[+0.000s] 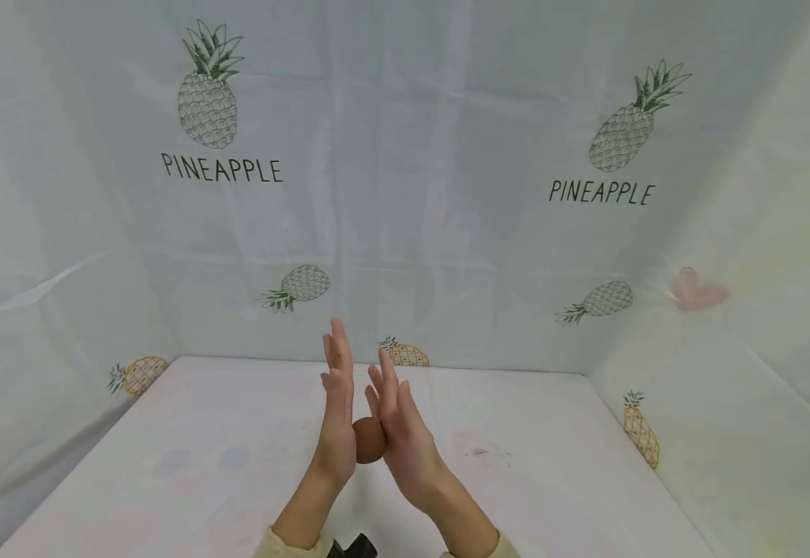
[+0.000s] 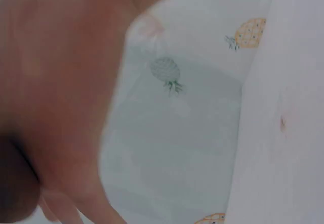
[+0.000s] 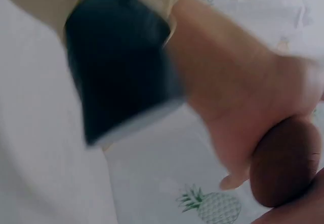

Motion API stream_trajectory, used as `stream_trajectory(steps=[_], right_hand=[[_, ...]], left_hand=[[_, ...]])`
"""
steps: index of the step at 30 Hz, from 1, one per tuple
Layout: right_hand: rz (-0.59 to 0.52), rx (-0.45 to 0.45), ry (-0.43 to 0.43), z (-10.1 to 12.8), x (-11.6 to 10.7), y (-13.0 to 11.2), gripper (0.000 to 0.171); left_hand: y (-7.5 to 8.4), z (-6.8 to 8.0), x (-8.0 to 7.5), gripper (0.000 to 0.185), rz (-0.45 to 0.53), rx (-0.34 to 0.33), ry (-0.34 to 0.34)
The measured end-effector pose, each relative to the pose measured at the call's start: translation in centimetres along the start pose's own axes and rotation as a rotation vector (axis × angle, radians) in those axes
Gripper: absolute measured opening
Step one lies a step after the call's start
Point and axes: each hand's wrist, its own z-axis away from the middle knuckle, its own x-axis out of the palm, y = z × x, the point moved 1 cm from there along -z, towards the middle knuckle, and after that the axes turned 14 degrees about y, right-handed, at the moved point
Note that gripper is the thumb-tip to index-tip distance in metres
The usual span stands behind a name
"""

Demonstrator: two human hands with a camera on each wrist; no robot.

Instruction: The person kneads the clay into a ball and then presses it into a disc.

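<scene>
A smooth brown ball (image 1: 370,440) sits between the two palms, above the white table. My left hand (image 1: 338,411) stands upright with its fingers straight, its palm against the ball's left side. From the right, my right hand (image 1: 405,434) presses on it, fingers extended upward and leaning toward the left hand. In the right wrist view the ball (image 3: 286,162) looks slightly oval, with small cracks on its surface, and touches the heel of the left palm. Only part of the ball (image 2: 17,183) shows in the left wrist view, at the lower left corner.
The white table (image 1: 530,449) has faint reddish and bluish stains. Pale curtains (image 1: 405,194) printed with pineapples stand behind it and along both sides. A black device (image 3: 121,67) is strapped at the left wrist, by a beige sleeve (image 1: 293,542).
</scene>
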Motion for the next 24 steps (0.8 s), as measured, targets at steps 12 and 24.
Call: stream_trajectory(steps=[12,24], right_hand=[[-0.007,-0.250,0.206,0.6,-2.0,-1.8,0.059],[0.091,-0.204,0.224,-1.2,-3.2,0.0,0.056]], left_hand=[[-2.3,1.7,3.1,0.057,-0.029,0.016,-0.140],[-0.5,2.9,3.4,0.058,0.100,-0.032,-0.210]])
